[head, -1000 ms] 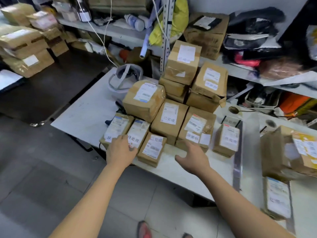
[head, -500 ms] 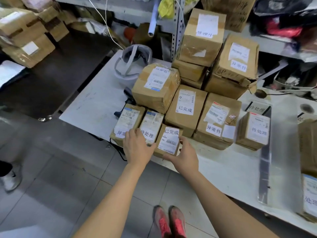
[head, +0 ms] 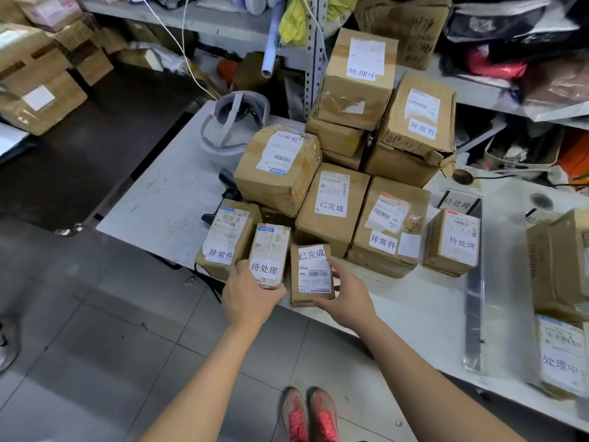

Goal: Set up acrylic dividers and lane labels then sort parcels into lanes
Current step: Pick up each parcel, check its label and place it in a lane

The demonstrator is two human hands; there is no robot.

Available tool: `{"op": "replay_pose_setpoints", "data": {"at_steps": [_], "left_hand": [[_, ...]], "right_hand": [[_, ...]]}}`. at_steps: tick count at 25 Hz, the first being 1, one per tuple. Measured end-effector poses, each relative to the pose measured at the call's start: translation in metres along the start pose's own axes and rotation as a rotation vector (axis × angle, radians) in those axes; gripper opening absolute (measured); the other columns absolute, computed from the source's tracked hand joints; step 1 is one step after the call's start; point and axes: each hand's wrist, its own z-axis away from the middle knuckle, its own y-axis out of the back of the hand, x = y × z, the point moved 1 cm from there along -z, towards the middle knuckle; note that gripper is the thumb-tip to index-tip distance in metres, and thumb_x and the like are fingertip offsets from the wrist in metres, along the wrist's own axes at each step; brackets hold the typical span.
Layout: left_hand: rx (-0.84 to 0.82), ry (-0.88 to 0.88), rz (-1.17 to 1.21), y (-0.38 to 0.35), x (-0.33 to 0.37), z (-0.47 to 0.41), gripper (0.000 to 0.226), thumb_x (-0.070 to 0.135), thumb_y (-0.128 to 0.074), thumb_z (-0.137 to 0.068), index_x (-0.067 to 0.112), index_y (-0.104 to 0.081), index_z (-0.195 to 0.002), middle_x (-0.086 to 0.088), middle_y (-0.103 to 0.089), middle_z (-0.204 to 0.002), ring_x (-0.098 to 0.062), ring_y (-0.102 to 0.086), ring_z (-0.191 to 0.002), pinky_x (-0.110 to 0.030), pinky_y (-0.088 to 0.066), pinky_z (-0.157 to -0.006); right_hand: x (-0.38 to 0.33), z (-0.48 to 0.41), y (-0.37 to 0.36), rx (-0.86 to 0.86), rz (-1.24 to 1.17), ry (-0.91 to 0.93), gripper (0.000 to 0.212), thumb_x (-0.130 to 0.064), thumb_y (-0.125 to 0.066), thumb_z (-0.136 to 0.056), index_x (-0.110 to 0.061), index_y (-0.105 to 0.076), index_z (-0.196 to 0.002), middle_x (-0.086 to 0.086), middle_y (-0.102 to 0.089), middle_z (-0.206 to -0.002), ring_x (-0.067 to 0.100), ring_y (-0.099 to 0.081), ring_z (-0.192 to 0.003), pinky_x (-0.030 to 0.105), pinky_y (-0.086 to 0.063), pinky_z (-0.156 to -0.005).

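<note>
White table (head: 165, 199): cardboard parcels (head: 331, 205) clustered centre to 12 o'clock; white headset (head: 236, 122) at 10 o'clock; black handheld device (head: 227, 183) at 9 o'clock; clear acrylic divider (head: 473, 314) flat at 4 o'clock.

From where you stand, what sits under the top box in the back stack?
The top box rests on a flatter box, with a third box below. Nearer boxes hide most of that one.

left hand (head: 250, 296) grips small 待处理 parcel (head: 269, 250) by its near end | right hand (head: 349, 296) grips small 已完成 parcel (head: 310, 272), touching at its 3 o'clock | both at table (head: 165, 202) near edge | clear divider (head: 473, 314) flat, 3 o'clock | red shoes (head: 309, 416), 6 o'clock
</note>
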Motion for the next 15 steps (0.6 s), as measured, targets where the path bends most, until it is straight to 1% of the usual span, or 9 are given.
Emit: {"op": "replay_pose_setpoints", "data": {"at_steps": [2,4,5,9,13,15], "left_hand": [[0.044,0.001,0.101,-0.003,-0.005,0.007,0.077,0.053,-0.087,-0.059,0.015,-0.056,-0.118,-0.002,-0.058,-0.106,-0.026,-0.062,-0.098,-0.033,-0.046,-0.068],[0.063,0.013,0.171,-0.007,-0.007,0.009,0.089,0.052,-0.090,-0.057,0.013,-0.054,-0.129,-0.004,-0.060,-0.116,-0.026,-0.061,-0.109,-0.038,-0.053,-0.078],[0.058,0.023,0.204,-0.008,-0.008,0.008,0.092,0.051,-0.092,-0.056,0.014,-0.054,-0.130,-0.004,-0.060,-0.119,-0.025,-0.060,-0.112,-0.039,-0.054,-0.082],[0.052,0.054,0.324,-0.011,-0.015,0.005,0.081,0.043,-0.095,-0.052,0.019,-0.060,-0.121,0.004,-0.063,-0.112,-0.017,-0.061,-0.104,-0.031,-0.051,-0.078],[0.084,0.027,0.424,-0.009,-0.017,0.011,0.075,0.032,-0.098,-0.053,0.021,-0.063,-0.118,0.008,-0.063,-0.109,-0.011,-0.059,-0.101,-0.020,-0.045,-0.079],[0.101,0.013,0.448,-0.005,-0.019,0.015,0.072,0.029,-0.098,-0.055,0.021,-0.064,-0.118,0.010,-0.062,-0.107,-0.009,-0.058,-0.099,-0.014,-0.041,-0.077]], "right_hand": [[-0.008,0.005,-0.006,0.025,0.002,-0.011,0.095,-0.052,-0.084,-0.063,-0.040,-0.039,-0.145,-0.016,-0.061,-0.129,0.012,-0.057,-0.121,0.042,-0.055,-0.093],[-0.018,0.008,-0.017,0.094,0.024,-0.048,0.100,-0.064,-0.082,-0.057,-0.039,-0.037,-0.143,-0.014,-0.056,-0.129,0.012,-0.054,-0.121,0.040,-0.054,-0.090],[-0.021,0.010,-0.023,0.130,0.037,-0.065,0.105,-0.068,-0.081,-0.055,-0.038,-0.035,-0.143,-0.012,-0.054,-0.131,0.013,-0.053,-0.123,0.041,-0.053,-0.089],[-0.026,0.009,-0.040,0.199,0.015,-0.100,0.112,-0.073,-0.078,-0.052,-0.036,-0.030,-0.147,-0.008,-0.052,-0.135,0.017,-0.051,-0.127,0.042,-0.054,-0.086],[-0.030,0.015,-0.047,0.246,0.023,-0.105,0.120,-0.080,-0.075,-0.053,-0.036,-0.024,-0.152,-0.006,-0.049,-0.137,0.018,-0.047,-0.129,0.043,-0.053,-0.085],[-0.030,0.016,-0.050,0.257,0.024,-0.107,0.116,-0.075,-0.077,-0.054,-0.036,-0.025,-0.151,-0.006,-0.050,-0.135,0.019,-0.048,-0.128,0.042,-0.052,-0.081]]}}
